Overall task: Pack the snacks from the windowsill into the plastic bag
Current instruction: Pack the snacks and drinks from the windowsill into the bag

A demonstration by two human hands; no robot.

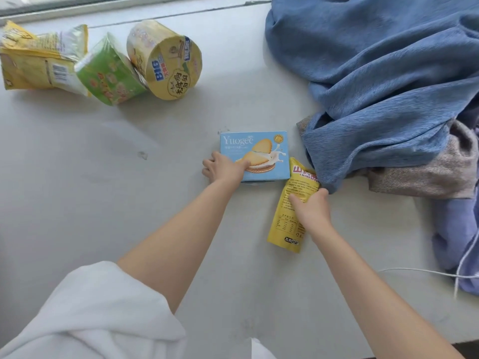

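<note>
Nearest the camera, a white sleeve (96,314) covers the left upper arm, and both bare forearms reach forward over the pale grey windowsill (129,203). The right hand (309,211) lies on a yellow pouch (290,224), fingers curled over its middle with the thumb on the left side, gripping it; the pouch lies flat, its bottom end toward the person and its top end tucked just under the edge of the blue cloth (375,81). Just to the left of the pouch, touching or nearly touching it at its top corner, is a light blue biscuit box (264,149), lying flat with its printed face up. The left hand (224,168) rests on the box's near left corner, thumb laid across the top face and the fingers bent down around the left edge, so it clasps that corner. To the right, a thin white cord (425,272) runs across the sill toward the heaped cloth, under which a grey fabric (445,172) shows. Far off at the upper left, well apart from the hands, three more snacks lie side by side by the window frame (77,6): a yellow bag (33,63), a green pack (108,71) leaning against it, and a yellow cup (166,58) on its side touching the green pack. No plastic bag can be made out.
</note>
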